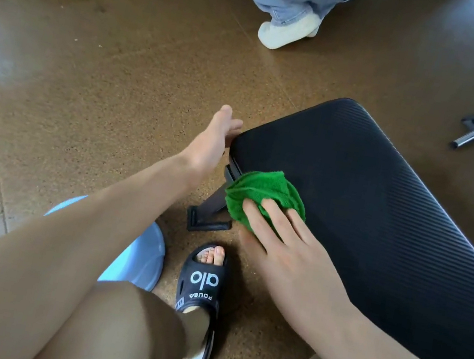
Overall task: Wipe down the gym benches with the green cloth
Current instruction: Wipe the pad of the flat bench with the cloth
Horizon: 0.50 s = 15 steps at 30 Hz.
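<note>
The right hand (290, 245) lies flat on the cloth (264, 198), fingers straight and spread, pressing it onto the near-left edge of the bench (383, 205). The cloth is bunched into a wad and hangs partly over that edge, just above the bench's black foot (209, 219). The left hand (214, 140) is wide, fingers relaxed, touching the bench's left corner and holding nothing; it seems to be steadying the pad.

The step in hand looks like wiping the pad's edge and top. To do it well, the cloth would serve better flattened out, so more of it meets the ribbed cover. Press with the whole palm, not the fingertips alone, and draw long overlapping strokes from this corner along the bench's length. The ribs run slantwise across the pad, so going along them should lift grime out of the grooves. The rolled side deserves a pass too, with the cloth wrapped over it. Most of the pad, away from the cloth, looks yet to be covered, though its dark sheen makes that hard to judge.

Beside the bench's foot stand a sandal (204, 287) and a pale blue basin (136, 256). Another person's legs (292, 2) are beyond the bench, well apart.
</note>
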### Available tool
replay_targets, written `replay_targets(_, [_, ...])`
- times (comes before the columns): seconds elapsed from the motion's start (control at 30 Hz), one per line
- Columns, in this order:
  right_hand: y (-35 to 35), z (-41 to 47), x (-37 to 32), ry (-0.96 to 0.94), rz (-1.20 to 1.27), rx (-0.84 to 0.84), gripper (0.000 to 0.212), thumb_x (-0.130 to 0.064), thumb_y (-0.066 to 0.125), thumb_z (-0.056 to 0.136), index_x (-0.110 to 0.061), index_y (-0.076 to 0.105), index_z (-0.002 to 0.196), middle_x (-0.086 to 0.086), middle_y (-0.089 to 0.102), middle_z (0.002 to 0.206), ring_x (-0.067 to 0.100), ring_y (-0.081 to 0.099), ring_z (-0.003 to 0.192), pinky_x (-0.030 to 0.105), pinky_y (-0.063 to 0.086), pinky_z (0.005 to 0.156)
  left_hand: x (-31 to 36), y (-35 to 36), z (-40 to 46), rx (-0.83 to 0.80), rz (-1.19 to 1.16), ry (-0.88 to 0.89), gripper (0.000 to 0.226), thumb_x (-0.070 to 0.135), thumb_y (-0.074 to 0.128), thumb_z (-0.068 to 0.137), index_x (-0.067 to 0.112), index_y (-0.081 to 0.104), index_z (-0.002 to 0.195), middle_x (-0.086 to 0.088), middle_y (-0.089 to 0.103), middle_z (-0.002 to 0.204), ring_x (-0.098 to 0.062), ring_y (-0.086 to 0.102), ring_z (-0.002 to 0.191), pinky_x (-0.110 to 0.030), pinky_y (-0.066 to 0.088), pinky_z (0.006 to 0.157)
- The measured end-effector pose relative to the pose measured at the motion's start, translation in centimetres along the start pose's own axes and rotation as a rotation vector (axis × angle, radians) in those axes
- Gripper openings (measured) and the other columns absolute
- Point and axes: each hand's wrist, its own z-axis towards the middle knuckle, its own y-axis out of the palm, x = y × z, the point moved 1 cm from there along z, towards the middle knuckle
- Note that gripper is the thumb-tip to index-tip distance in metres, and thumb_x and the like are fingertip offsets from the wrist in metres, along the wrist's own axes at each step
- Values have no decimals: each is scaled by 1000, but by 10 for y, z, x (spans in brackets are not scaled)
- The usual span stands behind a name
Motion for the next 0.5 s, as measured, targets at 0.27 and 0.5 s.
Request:
replay_targets(0.27, [-7,123,10,213,111,119,58,-5,42,92,-9,46,150,25,33,159,45,30,147,53,23,122,0,-4,1,225,-60,-24,53,46,23,109,23,62,136,0,65,127,-6,60,107,-21,43,81])
replay_targets(0.5, [2,29,-14,228,144,94,54,-6,33,95,-9,51,146,21,30,163,41,32,148,48,27,122,18,8,0,263,8,36,55,46,23,109,20,49,150,2,53,151,-15,48,137,-34,33,115])
